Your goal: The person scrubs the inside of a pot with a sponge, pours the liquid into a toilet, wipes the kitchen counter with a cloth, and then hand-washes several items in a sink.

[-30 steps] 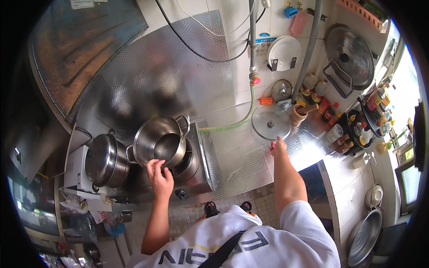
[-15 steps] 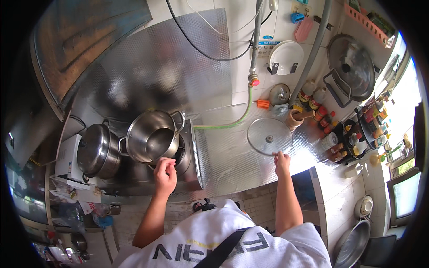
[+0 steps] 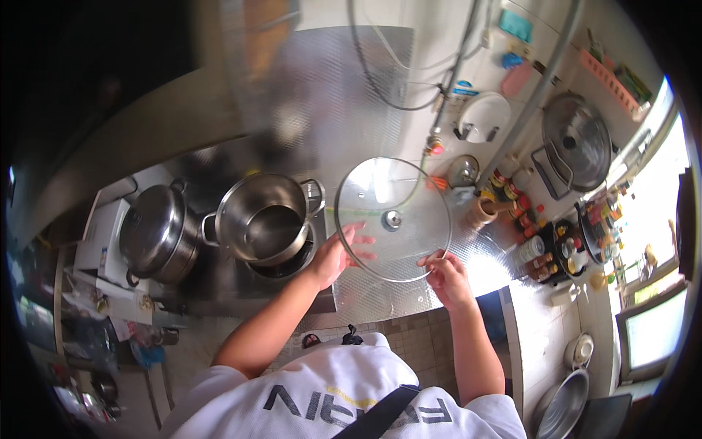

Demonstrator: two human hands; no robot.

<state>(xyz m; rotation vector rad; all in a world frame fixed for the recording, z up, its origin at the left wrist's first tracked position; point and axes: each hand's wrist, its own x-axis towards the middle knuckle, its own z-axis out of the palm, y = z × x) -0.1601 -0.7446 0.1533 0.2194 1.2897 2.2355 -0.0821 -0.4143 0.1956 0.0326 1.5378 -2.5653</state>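
Beside the stove (image 3: 219, 282), both hands (fingers on rim) hold glass lid (image 3: 393, 218) knob-up.

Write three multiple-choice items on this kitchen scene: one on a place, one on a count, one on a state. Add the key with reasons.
1. Where is the glass lid?
A. On the open pot
B. Held up in both hands, right of the open pot
C. Hung on the wall

2. How many steel pots stand on the stove?
A. Two
B. Four
C. None

3. What state is the pot nearest the left hand in?
A. Covered
B. Uncovered
C. Tipped on its side

Key: 1 B, the left hand and the right hand grip its rim beside the open pot. 2 A, the open pot and a lidded pot to its left. 3 B, its inside shows, with no lid on it.
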